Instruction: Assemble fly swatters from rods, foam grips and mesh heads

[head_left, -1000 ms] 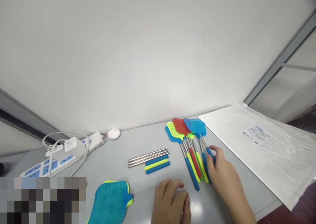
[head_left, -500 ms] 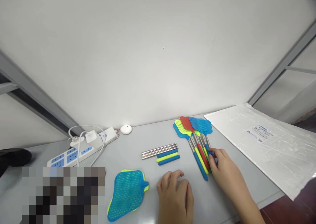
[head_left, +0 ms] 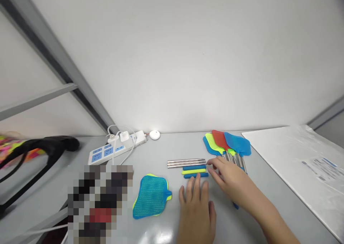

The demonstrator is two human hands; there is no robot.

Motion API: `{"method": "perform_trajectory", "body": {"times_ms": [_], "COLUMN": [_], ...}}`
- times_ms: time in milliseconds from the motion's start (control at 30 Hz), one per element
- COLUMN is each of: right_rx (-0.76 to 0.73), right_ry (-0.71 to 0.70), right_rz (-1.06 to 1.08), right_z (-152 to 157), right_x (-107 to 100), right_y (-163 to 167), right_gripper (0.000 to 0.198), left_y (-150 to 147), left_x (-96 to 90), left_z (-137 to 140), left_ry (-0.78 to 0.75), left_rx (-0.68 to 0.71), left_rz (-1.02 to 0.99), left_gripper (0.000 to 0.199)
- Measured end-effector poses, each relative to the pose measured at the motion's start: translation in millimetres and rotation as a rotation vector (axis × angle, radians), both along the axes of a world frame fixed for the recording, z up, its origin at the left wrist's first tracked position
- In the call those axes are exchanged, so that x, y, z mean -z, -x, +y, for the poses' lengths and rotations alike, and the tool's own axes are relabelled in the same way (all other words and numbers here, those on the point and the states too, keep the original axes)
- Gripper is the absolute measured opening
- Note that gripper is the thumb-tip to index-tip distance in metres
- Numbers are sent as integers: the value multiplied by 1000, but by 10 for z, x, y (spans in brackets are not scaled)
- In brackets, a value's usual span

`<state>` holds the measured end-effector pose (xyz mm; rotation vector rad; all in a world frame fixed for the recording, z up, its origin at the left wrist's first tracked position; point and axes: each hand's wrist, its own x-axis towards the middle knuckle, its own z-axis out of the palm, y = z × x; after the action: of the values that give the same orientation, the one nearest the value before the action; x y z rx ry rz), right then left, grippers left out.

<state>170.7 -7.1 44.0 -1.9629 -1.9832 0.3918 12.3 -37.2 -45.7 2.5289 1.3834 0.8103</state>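
My right hand [head_left: 233, 179] reaches over the table to the right ends of several thin metal rods [head_left: 182, 163], thumb and fingers apart; whether a fingertip touches a rod I cannot tell. Just below the rods lie three handle grips, two blue and one yellow-green [head_left: 193, 172]. My left hand [head_left: 197, 208] has its fingers spread, with the fingertips at the lower blue grip [head_left: 189, 176]. Left of it rests a small stack of swatter heads [head_left: 152, 195], blue over yellow-green. Several fly swatters [head_left: 238, 143] lie fanned out behind my right hand, which hides most of their handles.
A white power strip [head_left: 100, 156] with plugs and cables lies at the back left, beside a white oval object [head_left: 154, 135]. A flat white package [head_left: 295, 154] covers the right side. A black strap-like object [head_left: 51, 147] is at far left. The wall [head_left: 188, 75] closes off the back.
My right hand has left the fly swatter handles and moved left to the rods. My left hand's fingers have stretched forward to the grips. The view has turned left.
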Motion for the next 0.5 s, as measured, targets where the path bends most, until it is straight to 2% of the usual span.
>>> {"method": "perform_trajectory", "body": {"times_ms": [100,233,367,500], "right_rx": [-172,-313,-445,-523], "right_ry": [27,42,69,61], "right_rz": [-142,-182,-140,-92], "right_z": [396,793,971,1068], "right_x": [-68,74,248,337], "right_y": [23,-48,-146,-173], "right_gripper": [27,21,17,14], "left_y": [7,2,-2,14], "left_x": [6,-17,-96,-155], "left_z": [-28,-70,-106,-145], "left_ry": [12,10,64,102], "left_rx": [-32,-81,-87,-67], "left_rz": [-65,-74,-38,-32], "left_gripper": [40,35,29,22]}}
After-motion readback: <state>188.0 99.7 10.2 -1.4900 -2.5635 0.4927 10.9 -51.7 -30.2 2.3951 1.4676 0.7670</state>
